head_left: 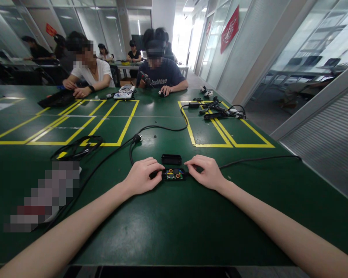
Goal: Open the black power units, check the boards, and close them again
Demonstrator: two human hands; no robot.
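Note:
An opened black power adapter [174,174] lies on the green table [174,227], its circuit board with orange and green parts showing. My left hand [141,176] pinches its left end where the black cable comes out. At the right end, my right hand [207,172] has its fingers curled closed over the other cable. The adapter's black cover [171,159] lies loose just behind it.
A black cable with a plug [137,138] loops off to the left, and a coiled cable [77,148] lies further left. More adapters and cables [220,110] sit in a yellow-taped box at the right. Two people sit at the far edge of the table.

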